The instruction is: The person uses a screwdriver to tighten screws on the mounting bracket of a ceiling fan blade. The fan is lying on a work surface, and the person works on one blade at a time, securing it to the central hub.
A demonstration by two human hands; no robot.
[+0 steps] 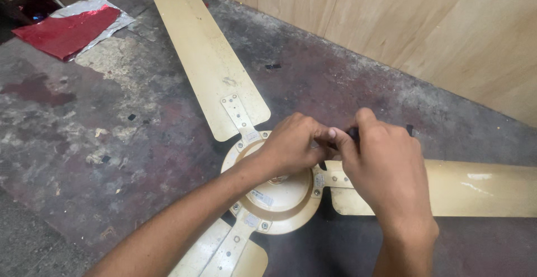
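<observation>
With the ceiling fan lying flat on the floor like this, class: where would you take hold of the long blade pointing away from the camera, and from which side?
Probably grip the long blade near its metal bracket, close to the motor hub, fingers curling under a long edge from its open left side. The blade is thin, flat and wide; the left hand and right hand crowd the other side.

Lying on the floor [100, 142]: a ceiling fan, its motor hub [277, 196] near the middle. Reaching out from the hub: one blade [207, 53] running up and left, one blade [447, 190] running right, a third blade [224, 254] heading down toward the lower edge. Hovering over the hub's upper right: left hand [291, 142] beside right hand [386, 170], fingertips meeting. Resting far left at the top: a foil sheet [67, 28]. Standing behind, along the right: a wall panel [425, 25].
</observation>
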